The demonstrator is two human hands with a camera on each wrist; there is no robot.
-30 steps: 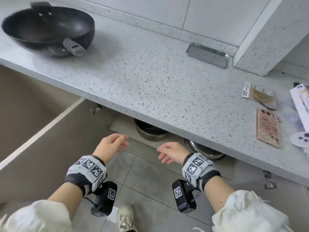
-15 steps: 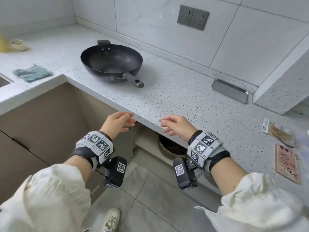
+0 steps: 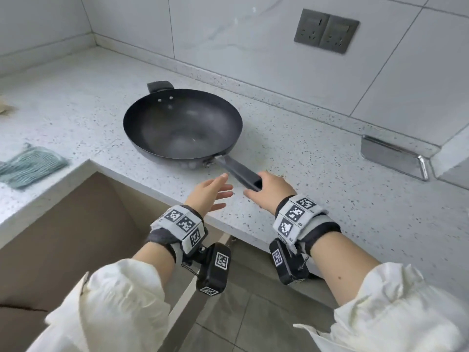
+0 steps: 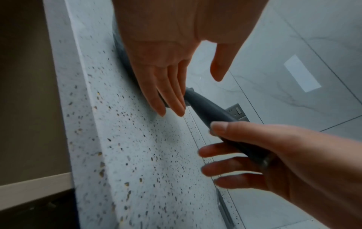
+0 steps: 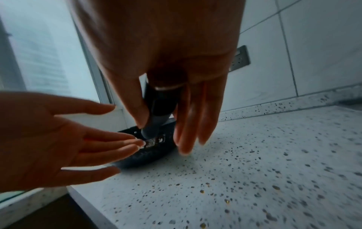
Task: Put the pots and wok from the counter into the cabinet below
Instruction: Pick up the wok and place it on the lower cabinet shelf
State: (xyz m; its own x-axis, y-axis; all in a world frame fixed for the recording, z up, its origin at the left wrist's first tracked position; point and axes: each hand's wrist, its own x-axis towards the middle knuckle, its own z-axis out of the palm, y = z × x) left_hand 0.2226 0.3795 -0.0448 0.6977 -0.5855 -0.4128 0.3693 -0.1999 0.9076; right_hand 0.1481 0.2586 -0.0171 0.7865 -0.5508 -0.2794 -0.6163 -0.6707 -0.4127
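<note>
A dark wok (image 3: 182, 125) sits on the speckled white counter (image 3: 317, 189), its long handle (image 3: 238, 171) pointing toward me. My right hand (image 3: 269, 190) is at the handle's end. In the right wrist view the handle (image 5: 160, 105) lies between the thumb and straight fingers (image 5: 195, 120), which are not curled round it. My left hand (image 3: 218, 191) hovers open just left of the handle, fingers straight, near the handle's base (image 4: 195, 99). No pots show in the views from this moment.
The cabinet below stands open, its brown door (image 3: 76, 237) swung out at the left. A teal cloth (image 3: 28, 166) lies on the left counter. A chrome fitting (image 3: 393, 156) sits at the back right, and wall sockets (image 3: 326, 30) above.
I have risen from the cabinet opening to the counter. Both hands moved up and forward to the wok's handle; the right hand now has the handle's end between thumb and fingers.
</note>
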